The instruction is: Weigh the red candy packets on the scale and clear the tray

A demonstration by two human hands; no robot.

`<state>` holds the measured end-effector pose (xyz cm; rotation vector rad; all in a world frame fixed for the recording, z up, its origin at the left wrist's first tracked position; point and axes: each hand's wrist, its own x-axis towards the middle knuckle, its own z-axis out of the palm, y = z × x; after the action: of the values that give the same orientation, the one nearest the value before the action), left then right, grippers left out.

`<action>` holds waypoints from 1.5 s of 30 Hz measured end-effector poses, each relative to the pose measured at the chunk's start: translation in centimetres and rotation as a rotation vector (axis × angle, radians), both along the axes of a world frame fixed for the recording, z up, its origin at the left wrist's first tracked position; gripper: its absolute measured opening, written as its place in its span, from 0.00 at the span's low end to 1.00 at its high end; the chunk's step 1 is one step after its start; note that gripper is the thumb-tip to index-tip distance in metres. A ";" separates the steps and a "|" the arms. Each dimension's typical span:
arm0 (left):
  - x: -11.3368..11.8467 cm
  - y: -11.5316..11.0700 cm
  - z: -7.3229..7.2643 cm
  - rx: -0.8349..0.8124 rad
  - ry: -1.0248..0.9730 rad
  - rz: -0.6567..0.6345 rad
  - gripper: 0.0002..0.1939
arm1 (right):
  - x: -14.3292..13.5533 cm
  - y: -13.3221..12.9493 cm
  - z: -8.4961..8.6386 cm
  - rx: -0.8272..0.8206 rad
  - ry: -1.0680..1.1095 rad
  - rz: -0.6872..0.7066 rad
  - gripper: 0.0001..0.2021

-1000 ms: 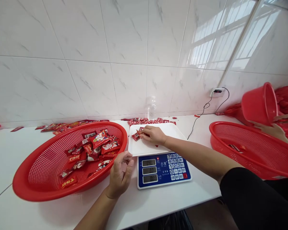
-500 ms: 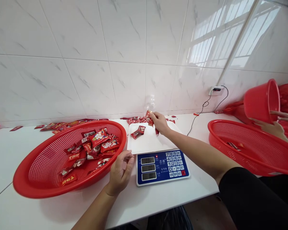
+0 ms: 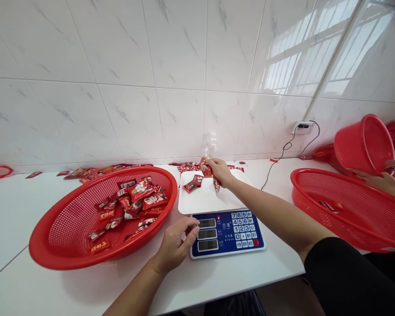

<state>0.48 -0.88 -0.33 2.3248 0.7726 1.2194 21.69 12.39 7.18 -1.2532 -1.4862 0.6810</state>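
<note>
My right hand (image 3: 221, 172) is closed on small red snack packets (image 3: 205, 166) above the white weighing pan (image 3: 197, 205). One packet in that grip hangs down towards the pan. Left of this hand, a couple of dark red packets (image 3: 193, 183) lie on the pan. My left hand (image 3: 175, 243) is loosely curled and holds nothing, with thumb and fingers apart. It hovers at the left edge of the blue scale panel (image 3: 228, 245), partly covering its displays. Beside it stands a red perforated basket (image 3: 62, 228) with many red packets inside.
Loose packets (image 3: 95, 172) lie along the tiled wall behind the basket. A second red basket (image 3: 303, 210) stands at right, where another person's hands (image 3: 378, 182) tilt a red tub (image 3: 358, 142). A black cable (image 3: 276, 163) runs to the wall socket (image 3: 303, 127).
My left hand has moved right, from the basket's edge to the scale displays. My right hand still holds packets above the pan, one now hanging lower. The view has shifted slightly.
</note>
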 end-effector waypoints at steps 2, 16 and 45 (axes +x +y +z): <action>-0.1 0.0 0.1 0.041 0.022 0.001 0.06 | -0.4 0.4 0.4 -0.018 -0.157 0.030 0.21; -0.3 0.0 0.5 0.027 0.042 0.005 0.05 | -3.2 0.2 -0.3 -0.012 -1.000 0.093 0.39; 0.1 0.0 0.5 0.010 0.093 0.035 0.07 | -2.7 -1.9 -0.9 0.009 -1.022 0.106 0.27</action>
<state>0.55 -0.89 0.18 2.3998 0.8442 1.1388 18.99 10.48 6.25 -1.6212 -2.3719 0.0447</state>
